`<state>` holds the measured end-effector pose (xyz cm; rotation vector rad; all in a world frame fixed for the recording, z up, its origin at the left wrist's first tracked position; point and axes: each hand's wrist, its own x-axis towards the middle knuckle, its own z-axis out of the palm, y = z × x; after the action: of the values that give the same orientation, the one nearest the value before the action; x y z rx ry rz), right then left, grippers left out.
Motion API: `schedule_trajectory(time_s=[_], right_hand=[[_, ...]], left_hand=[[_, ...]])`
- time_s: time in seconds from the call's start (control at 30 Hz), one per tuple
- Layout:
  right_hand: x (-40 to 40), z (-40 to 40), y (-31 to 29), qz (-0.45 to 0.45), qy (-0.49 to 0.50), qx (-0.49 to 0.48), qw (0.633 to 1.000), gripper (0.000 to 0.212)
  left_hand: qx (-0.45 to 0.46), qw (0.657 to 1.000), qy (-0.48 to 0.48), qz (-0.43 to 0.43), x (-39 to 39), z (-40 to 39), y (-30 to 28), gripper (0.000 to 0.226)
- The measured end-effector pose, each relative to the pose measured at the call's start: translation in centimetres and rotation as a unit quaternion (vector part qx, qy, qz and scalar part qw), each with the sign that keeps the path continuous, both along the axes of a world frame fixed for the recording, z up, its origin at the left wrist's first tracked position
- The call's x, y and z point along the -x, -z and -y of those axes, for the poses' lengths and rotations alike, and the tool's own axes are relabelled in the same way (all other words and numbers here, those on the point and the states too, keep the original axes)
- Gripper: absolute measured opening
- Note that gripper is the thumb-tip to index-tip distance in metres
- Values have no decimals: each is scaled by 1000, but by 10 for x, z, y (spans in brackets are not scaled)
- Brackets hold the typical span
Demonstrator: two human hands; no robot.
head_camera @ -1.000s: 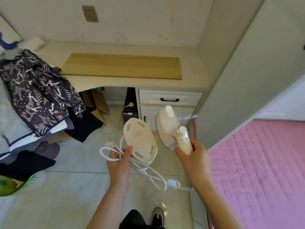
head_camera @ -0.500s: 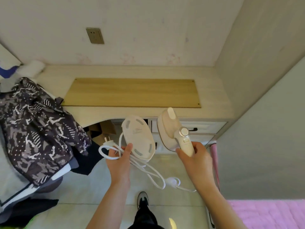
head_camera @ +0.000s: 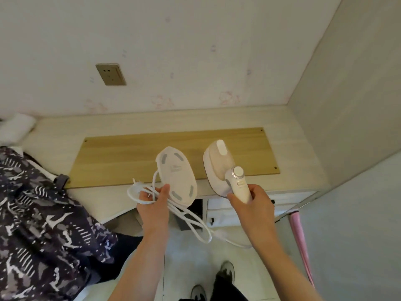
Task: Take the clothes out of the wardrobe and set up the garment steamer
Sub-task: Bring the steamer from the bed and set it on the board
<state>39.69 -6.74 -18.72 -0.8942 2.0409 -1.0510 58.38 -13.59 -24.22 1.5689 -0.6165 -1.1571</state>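
Currently, in the head view, the right hand (head_camera: 252, 205) grasps the garment steamer (head_camera: 223, 168) by its handle, head pointing away, above the near edge of the desk (head_camera: 288, 118). The left hand (head_camera: 153, 205) clenches the base plate (head_camera: 176, 175) together with the coiled cord (head_camera: 147, 192); bundling the cord likely prevents snagging. The plug (head_camera: 137, 182) protrudes left of the coil. A wall socket (head_camera: 110, 74) sits far left on the wall, well apart from the plug. A wooden board (head_camera: 130, 157) occupies the desk surface; the patterned clothes (head_camera: 39, 213) lie at the left.
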Motion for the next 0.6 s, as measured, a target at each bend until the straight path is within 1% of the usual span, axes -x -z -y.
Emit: schedule_trajectory(time_s=[0.23,0.6], right_hand=[[24,64,9,4,-4,-1,1000,25],[76,142,22,6,-14,-25,1000,26]], left_hand=[[-5,999,-22,45,23,65,6,17],[-50,998,2,32,75,135,21,19]])
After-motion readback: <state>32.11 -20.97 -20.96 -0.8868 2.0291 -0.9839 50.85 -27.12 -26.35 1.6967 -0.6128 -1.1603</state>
